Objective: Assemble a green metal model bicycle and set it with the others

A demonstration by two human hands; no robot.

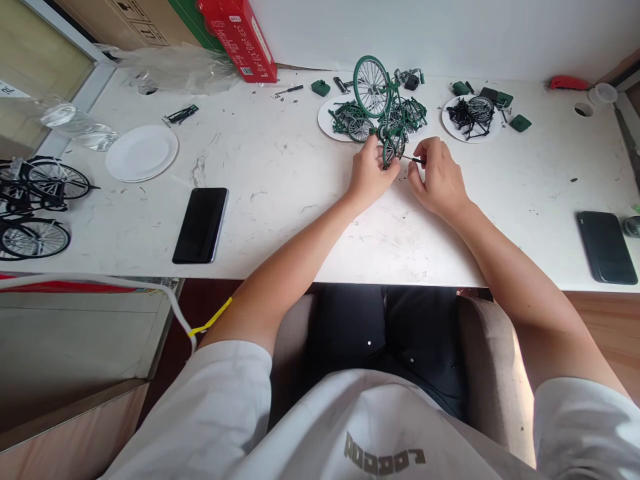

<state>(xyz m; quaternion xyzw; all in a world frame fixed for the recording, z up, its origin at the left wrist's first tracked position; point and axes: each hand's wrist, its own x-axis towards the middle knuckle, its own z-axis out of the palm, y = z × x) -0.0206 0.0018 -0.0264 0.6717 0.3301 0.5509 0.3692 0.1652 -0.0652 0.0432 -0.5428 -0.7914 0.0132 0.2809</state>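
A green miniature bicycle (pixel 373 88) stands tilted over a white plate at the middle of the table. My left hand (pixel 369 175) is closed on its near end, fingers pinching around the small wheel (pixel 393 150). From the right, my right hand (pixel 443 179) pinches a thin, dark-handled screwdriver (pixel 414 159), its slim tip pointing at that wheel. The exact contact of the tip is too small to make out. Green bicycle parts (pixel 347 120) lie heaped on the plate (pixel 326 127) just behind my hands.
Right of it, another plate (pixel 453 132) holds black bicycle parts (pixel 473 115). Phones lie left (pixel 200 225) and right (pixel 607 247). Black miniature bicycles (pixel 37 210) stand at the far left, near stacked white plates (pixel 142 153). A red box (pixel 240 40) stands at the back.
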